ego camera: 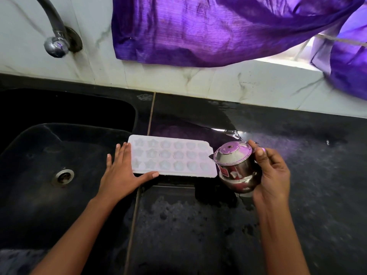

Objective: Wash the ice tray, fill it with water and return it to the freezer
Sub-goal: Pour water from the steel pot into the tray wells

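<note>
The white ice tray (pixel 172 155) lies flat at the left edge of the black surface (pixel 297 195), just beside the sink (pixel 49 145). The left hand (pixel 119 175) is open, with straight fingers touching the tray's left end and the thumb along its near edge. The right hand (pixel 272 175) grips a small steel pot (pixel 236 163), tilted, at the tray's right end.

Black stone counter (pixel 198 225) (wet in patches), white ice tray (pixel 178 173) flat at sink (pixel 39 147) edge
</note>
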The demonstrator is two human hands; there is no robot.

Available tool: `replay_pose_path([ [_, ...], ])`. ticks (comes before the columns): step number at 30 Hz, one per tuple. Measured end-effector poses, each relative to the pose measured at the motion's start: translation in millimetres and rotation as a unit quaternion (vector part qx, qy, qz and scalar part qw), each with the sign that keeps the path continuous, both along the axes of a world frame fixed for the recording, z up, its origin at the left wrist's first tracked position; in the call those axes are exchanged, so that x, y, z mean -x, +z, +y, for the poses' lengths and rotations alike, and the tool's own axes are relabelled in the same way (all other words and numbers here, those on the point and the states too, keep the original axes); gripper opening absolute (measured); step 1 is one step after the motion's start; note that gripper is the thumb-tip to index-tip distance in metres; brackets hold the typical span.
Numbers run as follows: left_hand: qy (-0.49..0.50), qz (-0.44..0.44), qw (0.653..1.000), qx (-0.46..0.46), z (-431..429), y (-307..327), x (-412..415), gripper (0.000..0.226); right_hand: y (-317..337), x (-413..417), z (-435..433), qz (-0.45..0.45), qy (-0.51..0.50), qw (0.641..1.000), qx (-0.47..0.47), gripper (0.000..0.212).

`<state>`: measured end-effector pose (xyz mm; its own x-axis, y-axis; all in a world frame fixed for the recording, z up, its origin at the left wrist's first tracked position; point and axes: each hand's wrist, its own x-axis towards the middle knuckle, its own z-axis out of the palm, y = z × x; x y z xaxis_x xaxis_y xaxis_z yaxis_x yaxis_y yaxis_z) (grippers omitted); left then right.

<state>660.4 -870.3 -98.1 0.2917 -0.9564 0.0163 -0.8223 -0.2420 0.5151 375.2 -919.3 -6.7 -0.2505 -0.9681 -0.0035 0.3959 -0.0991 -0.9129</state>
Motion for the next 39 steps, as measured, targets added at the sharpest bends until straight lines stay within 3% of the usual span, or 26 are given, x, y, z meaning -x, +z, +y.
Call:
replay_pose_path([
  [7, 0.002, 0.003, 1.000, 0.003, 0.1, -1.0, 0.3, 0.136, -0.1, 3.4, 2.9, 0.010, 0.000, 1.000, 0.002, 0.004],
  [19, 0.002, 0.006, 1.000, 0.006, 0.8, 1.1, 3.1, 0.126, 6.5, 11.6, 0.5, 0.025, -0.016, 1.000, 0.007, 0.020],
  [23, 0.002, 0.008, 1.000, 0.007, 0.1, 1.1, 3.3, 0.126, 8.6, 12.6, 1.7, 0.031, -0.012, 0.999, 0.015, 0.006],
  [31, 0.003, 0.006, 1.000, 0.006, 0.6, 1.4, 3.5, 0.126, 10.2, 12.7, 2.9, 0.024, -0.014, 1.000, 0.011, 0.006],
  [36, 0.003, 0.009, 1.000, 0.007, 1.2, 1.7, 3.4, 0.125, 9.0, 9.7, 3.9, 0.001, -0.019, 1.000, 0.003, 0.036],
  [39, 0.002, 0.011, 1.000, 0.008, 1.1, 1.6, 3.3, 0.125, 6.4, 8.5, 3.7, -0.005, -0.021, 1.000, 0.000, 0.034],
])
